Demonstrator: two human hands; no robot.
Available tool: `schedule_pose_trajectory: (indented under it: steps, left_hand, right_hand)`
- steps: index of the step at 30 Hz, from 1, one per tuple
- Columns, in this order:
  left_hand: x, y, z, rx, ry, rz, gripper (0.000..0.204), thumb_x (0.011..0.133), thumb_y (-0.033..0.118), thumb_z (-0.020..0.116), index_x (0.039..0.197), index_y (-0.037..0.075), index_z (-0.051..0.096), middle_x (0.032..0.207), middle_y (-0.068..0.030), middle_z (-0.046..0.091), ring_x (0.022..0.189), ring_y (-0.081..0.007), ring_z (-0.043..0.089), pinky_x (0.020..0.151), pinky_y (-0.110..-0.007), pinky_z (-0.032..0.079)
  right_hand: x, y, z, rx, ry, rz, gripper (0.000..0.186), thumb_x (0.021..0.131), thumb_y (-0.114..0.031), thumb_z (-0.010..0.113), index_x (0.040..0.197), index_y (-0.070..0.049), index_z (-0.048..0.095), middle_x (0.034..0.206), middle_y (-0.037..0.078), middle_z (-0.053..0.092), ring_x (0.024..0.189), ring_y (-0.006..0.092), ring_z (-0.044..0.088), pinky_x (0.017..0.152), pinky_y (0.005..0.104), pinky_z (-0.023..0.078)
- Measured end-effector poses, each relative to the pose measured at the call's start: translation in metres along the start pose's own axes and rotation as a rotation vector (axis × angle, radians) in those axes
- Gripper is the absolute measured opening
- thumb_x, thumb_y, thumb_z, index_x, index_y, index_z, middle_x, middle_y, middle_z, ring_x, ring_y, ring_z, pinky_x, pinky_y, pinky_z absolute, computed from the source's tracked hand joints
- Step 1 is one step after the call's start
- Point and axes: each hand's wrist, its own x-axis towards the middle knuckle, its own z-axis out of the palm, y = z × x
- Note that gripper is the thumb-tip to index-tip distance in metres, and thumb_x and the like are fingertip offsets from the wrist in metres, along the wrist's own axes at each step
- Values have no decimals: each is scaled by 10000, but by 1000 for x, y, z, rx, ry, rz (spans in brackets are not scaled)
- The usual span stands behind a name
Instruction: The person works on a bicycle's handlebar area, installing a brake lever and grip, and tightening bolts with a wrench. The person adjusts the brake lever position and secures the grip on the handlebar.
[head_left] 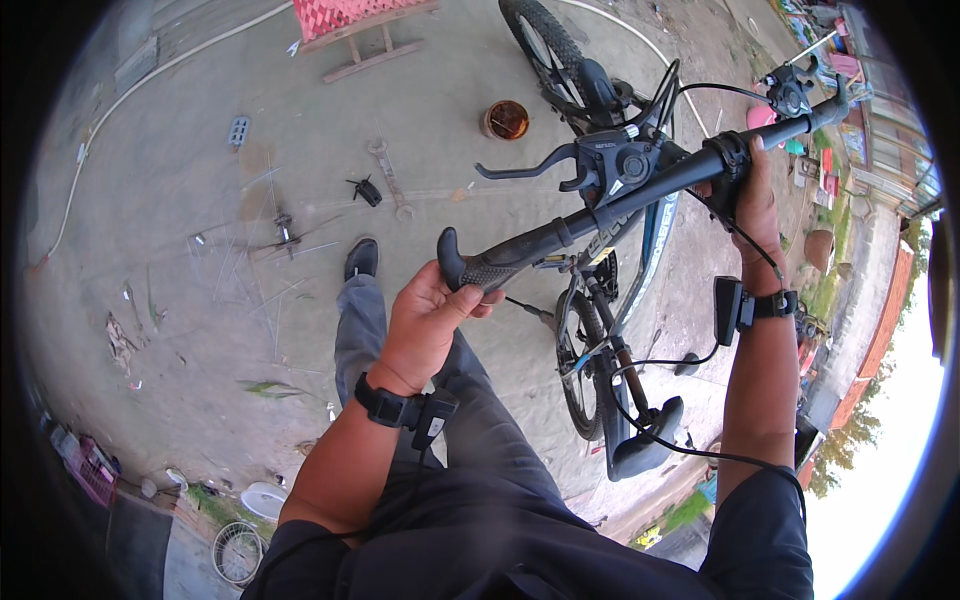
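A bicycle (650, 250) stands before me, its black handlebar (640, 193) running slantwise across the view. My left hand (425, 318) is closed around the textured left grip (490, 270), beside its upturned bar end (449, 252). Over at the middle of the bar, my right hand (757, 200) wraps the stem area from below; its fingers are partly hidden behind the bar. A brake lever with shifter (615, 162) sits between my hands, and a second shifter (790, 92) is near the far right end. The saddle (648, 440) lies nearer to me.
On the concrete floor lie a large wrench (389, 180), a black pedal-like part (366, 190), a wheel hub with loose spokes (284, 230) and a blue-grey block (238, 131). A rusty tin (506, 120) stands by the front tyre (543, 40). A low stool (365, 40) is at the back.
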Motion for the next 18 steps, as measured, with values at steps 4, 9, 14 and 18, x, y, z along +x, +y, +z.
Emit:
schedule_pose_trajectory:
  steps: [4,9,14,18]
  left_hand:
    - [-5,-2,-10,60,-7,-26,322,1024,168,657,1287,13,554,1171,-88,711,1044,-195,708,892,-318,537]
    - [-8,-15,-82,178,78,-169,389,1046,247,625,1352,21,543,1161,-87,714,1022,-205,714,869,-325,549]
    - [19,-46,-187,817,112,-398,371,1026,306,630,1265,21,616,1066,-113,741,969,-231,727,823,-346,558]
    - [60,-58,-266,1284,66,-348,355,953,288,687,1194,30,650,997,-152,741,952,-331,716,828,-413,558]
  right_hand:
    - [0,0,0,208,10,-25,602,1088,-546,371,1137,-13,647,973,87,691,875,182,646,873,304,515]
    - [-4,-6,-1,172,-72,-45,552,1070,-558,398,1158,-56,609,860,46,617,697,174,549,655,319,453]
    - [-7,-3,-11,240,331,7,508,1079,-488,417,1199,-21,574,950,40,625,870,186,624,938,397,542]
    - [-23,-1,-31,158,355,-1,586,1074,-552,401,1254,-11,535,1062,61,609,999,177,605,1013,379,472]
